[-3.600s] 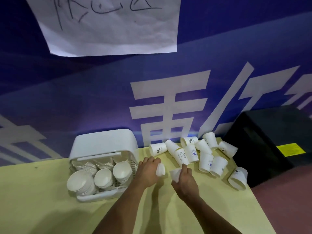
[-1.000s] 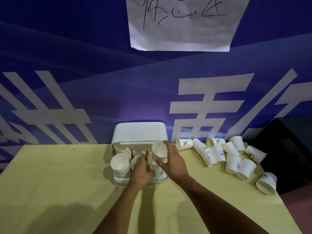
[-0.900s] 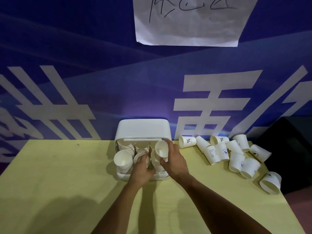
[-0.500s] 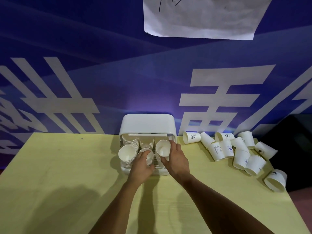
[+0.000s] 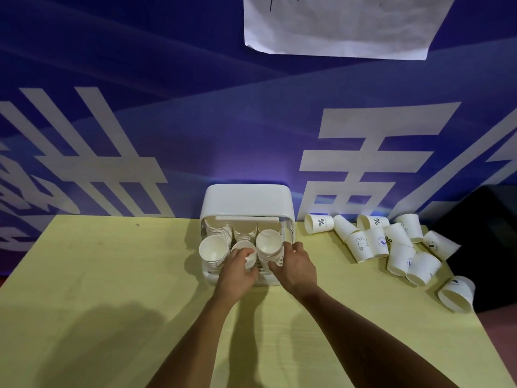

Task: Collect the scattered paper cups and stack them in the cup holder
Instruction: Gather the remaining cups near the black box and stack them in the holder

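A white cup holder with a raised lid stands at the table's far edge, holding three rows of stacked white paper cups. My left hand grips the front cup of the middle stack. My right hand holds the side of the right stack, fingers curled round its front cup. The left stack stands untouched. Several loose paper cups lie scattered to the right, some upright, some on their sides.
A yellow table carries everything. A blue banner wall with white characters rises behind it, with a white paper sheet taped up high. A black box sits off the table's right end, close to the outermost cup.
Both hands carried cups from the pile to the holder and pushed them down onto the middle and right stacks. The camera tilted down a little.
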Action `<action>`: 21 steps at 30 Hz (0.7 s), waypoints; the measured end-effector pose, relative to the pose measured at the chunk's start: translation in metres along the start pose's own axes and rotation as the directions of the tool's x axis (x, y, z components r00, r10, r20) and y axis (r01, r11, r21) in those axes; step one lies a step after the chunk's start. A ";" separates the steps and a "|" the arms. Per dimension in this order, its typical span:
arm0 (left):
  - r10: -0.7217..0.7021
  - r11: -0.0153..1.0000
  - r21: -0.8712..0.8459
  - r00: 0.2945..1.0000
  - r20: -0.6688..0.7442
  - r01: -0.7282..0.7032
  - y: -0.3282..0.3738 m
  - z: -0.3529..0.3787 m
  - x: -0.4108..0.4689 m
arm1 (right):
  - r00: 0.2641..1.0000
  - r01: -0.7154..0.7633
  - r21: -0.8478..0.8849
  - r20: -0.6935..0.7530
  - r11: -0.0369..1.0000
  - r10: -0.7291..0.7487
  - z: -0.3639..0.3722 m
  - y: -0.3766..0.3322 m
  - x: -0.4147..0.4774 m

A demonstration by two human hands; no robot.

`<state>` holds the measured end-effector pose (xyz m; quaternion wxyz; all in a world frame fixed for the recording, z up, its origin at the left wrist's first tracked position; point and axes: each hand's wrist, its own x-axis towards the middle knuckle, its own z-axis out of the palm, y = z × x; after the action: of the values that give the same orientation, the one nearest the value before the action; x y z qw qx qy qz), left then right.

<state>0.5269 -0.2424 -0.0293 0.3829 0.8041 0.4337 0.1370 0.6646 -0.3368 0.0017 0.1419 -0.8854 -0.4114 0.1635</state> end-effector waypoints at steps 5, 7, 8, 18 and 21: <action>0.013 1.000 0.008 1.000 0.017 -0.013 0.005 0.000 -0.003 | 0.997 -0.031 0.010 0.066 0.999 0.030 0.000 0.008 -0.005; 0.023 1.000 0.014 0.999 0.033 -0.024 0.012 0.002 -0.004 | 0.997 -0.046 0.008 0.067 0.999 0.046 -0.003 0.015 -0.007; 0.027 1.000 0.010 0.999 0.039 -0.028 0.016 0.004 -0.005 | 0.996 -0.054 0.007 0.068 0.999 0.054 -0.005 0.019 -0.008; 0.032 0.997 -0.080 0.984 0.173 -0.018 0.073 0.044 -0.004 | 0.981 -0.180 0.029 0.079 0.983 0.177 -0.039 0.087 -0.015; 0.044 0.998 -0.065 0.965 0.257 -0.028 0.090 0.057 0.002 | 0.974 -0.219 0.036 0.069 0.975 0.216 -0.050 0.108 -0.011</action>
<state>0.6130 -0.2994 -0.0012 0.4579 0.8107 0.3612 0.0510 0.7514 -0.4185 0.0072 0.1291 -0.9161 -0.3126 0.2155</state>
